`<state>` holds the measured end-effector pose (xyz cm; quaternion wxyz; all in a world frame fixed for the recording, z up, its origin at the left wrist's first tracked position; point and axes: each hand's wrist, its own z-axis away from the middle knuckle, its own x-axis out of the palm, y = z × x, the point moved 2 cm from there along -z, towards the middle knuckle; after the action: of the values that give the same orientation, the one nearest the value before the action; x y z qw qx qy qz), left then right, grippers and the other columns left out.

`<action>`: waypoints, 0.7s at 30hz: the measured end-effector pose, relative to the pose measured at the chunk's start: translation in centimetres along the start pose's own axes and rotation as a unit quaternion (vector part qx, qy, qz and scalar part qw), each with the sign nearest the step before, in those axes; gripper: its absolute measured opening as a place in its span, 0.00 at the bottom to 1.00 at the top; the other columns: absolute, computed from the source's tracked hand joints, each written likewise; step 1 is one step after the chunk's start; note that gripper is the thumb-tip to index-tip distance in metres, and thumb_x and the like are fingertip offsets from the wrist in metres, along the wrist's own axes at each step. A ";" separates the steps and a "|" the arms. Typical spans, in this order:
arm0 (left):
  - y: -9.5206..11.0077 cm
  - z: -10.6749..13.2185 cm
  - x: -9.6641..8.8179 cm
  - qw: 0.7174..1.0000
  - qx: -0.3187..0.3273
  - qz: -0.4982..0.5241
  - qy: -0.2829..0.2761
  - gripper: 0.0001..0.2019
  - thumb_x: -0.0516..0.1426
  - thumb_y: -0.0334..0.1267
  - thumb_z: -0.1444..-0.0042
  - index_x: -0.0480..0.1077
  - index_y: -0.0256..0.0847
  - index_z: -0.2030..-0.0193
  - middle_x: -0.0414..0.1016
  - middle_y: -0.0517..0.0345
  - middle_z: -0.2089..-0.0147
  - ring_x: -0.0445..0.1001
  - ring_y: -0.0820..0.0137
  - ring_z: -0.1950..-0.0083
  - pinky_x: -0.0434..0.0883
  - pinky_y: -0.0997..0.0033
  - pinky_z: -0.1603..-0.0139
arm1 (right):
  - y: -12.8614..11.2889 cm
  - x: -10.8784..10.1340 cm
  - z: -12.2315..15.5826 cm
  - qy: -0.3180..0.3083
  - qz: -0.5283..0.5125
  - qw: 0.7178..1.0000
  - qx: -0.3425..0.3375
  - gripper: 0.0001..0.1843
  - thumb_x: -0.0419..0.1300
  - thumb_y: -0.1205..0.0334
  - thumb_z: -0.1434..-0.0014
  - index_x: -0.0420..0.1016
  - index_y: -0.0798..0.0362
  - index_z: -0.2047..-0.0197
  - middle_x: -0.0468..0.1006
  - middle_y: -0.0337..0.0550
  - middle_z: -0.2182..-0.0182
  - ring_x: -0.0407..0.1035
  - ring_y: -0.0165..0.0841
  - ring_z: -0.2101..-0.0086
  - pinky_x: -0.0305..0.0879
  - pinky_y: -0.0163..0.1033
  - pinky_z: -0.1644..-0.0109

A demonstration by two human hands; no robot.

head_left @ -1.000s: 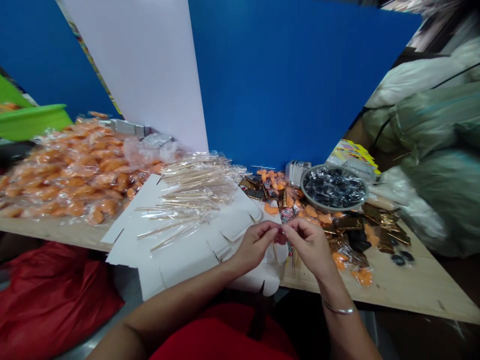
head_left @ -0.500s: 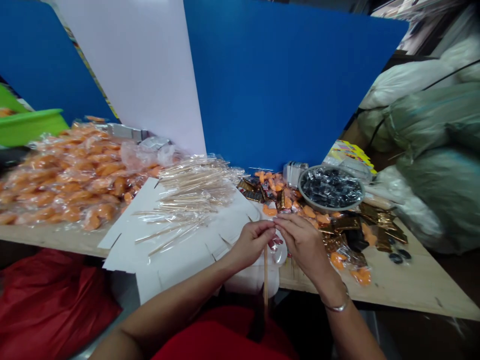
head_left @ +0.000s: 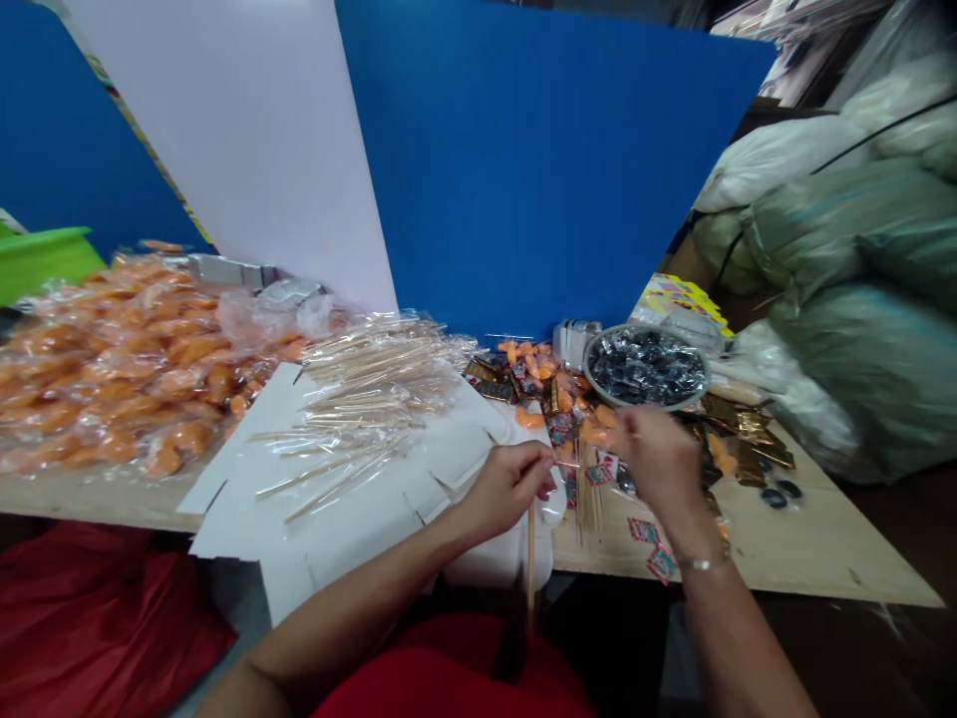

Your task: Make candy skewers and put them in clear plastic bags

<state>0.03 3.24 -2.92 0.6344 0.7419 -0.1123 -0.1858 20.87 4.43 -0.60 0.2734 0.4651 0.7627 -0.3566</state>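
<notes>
My left hand point(head_left: 514, 487) is closed in a pinch in front of me. A small, shiny, see-through piece, apparently plastic, pokes out at its fingertips. Just below, a thin wooden stick point(head_left: 531, 558) stands upright, its top end hidden by the hand. My right hand point(head_left: 662, 464) is apart from the left, over the near side of the pile and close to a round bowl point(head_left: 647, 407) of dark wrapped pieces. Motion smears its fingers, so any hold is hidden. Small red printed packets point(head_left: 643, 530) and more thin sticks point(head_left: 589, 499) lie between the hands.
Wrapped orange pieces point(head_left: 142, 369) are heaped at the left. Wooden sticks in clear sleeves point(head_left: 374, 384) lie on white card point(head_left: 314, 543). Gold-brown packets point(head_left: 752, 454) and black discs point(head_left: 782, 494) are at the right. A blue panel point(head_left: 523, 170) stands behind; large sacks point(head_left: 859, 229) are beyond.
My right hand has left my left hand's fingertips and moved right, towards the bowl, uncovering red packets and sticks. My left hand keeps its pinch. The whole view has shifted slightly.
</notes>
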 end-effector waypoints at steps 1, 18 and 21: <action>-0.2 0.0 0.1 1.000 -0.014 0.020 0.004 0.13 0.52 0.43 0.40 0.71 0.35 0.63 0.72 0.58 0.74 0.70 0.73 0.75 0.66 0.75 0.72 | 1.5 -0.1 0.4 0.055 -0.014 0.994 0.095 0.10 0.54 0.58 0.40 0.72 0.56 0.65 0.73 0.49 0.69 0.67 0.38 0.68 0.62 0.42 0.64; -4.4 0.8 2.3 0.964 -0.164 0.190 -0.084 0.21 0.63 0.53 0.55 0.71 0.33 0.71 0.73 0.57 0.74 0.70 0.73 0.76 0.66 0.74 0.72 | -5.4 2.6 2.5 -0.152 -0.313 0.930 0.115 0.08 0.58 0.61 0.43 0.74 0.53 0.72 0.72 0.39 0.77 0.66 0.32 0.75 0.61 0.35 0.71; -4.2 1.2 1.7 0.970 -0.126 0.193 -0.082 0.18 0.63 0.50 0.52 0.70 0.33 0.74 0.70 0.59 0.77 0.67 0.74 0.75 0.64 0.75 0.70 | -7.0 2.2 4.0 -0.150 -0.293 0.944 0.004 0.08 0.55 0.65 0.40 0.76 0.52 0.65 0.73 0.43 0.70 0.69 0.34 0.68 0.66 0.38 0.64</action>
<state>0.77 2.23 -7.40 0.7354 0.6023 -0.2807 -0.1328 14.00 0.17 -2.57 0.2659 0.1633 0.8140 -0.4898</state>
